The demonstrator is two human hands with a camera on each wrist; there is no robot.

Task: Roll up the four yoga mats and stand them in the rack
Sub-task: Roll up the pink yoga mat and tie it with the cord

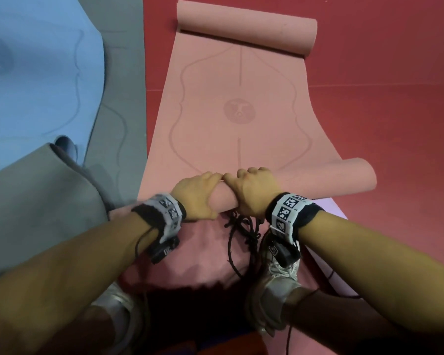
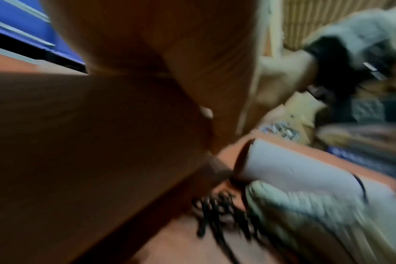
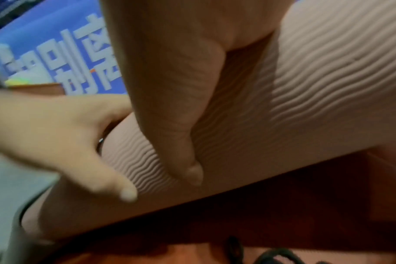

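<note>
Red floor [image 1: 369, 98] fills the head view; on it the pink mat [image 1: 236, 111] runs from 6 o'clock toward 12 o'clock, its far end curled back into a loose tube at 12 o'clock, its near end rolled into a tube across the centre. Grey mat [image 1: 36, 201] lies at 9 o'clock, partly curled, and the blue mat [image 1: 36, 60] at 10 o'clock, both unrolled; a lilac mat [image 1: 328, 208] edge shows at 4 o'clock. No rack in view. Judged step: rolling of the first mat just under way, three others untouched. Risk 1: both hands sit together at the roll's middle, so the ends at 3 o'clock and 9 o'clock are unguided; the roll could telescope or go cone-shaped, then stand badly in a rack. Risk 2: the curled far end may fold under when the roll meets it. Risk 3: a loose black cord [image 1: 241, 231] lies at 6 o'clock by the shoe [image 1: 280, 283], just beside the roll; it could snag a foot or wrist. Mat surface: smooth face up with embossed line pattern and round emblem; the right wrist view shows the outer roll face ribbed in fine waves, likely grippy. Left hand [image 1: 198, 196] is curled over the roll, thumb underneath, gripping it. Right hand [image 1: 251, 190] likewise wraps the roll, thumb [image 3: 183, 142] pressed into the ribbing.
</note>
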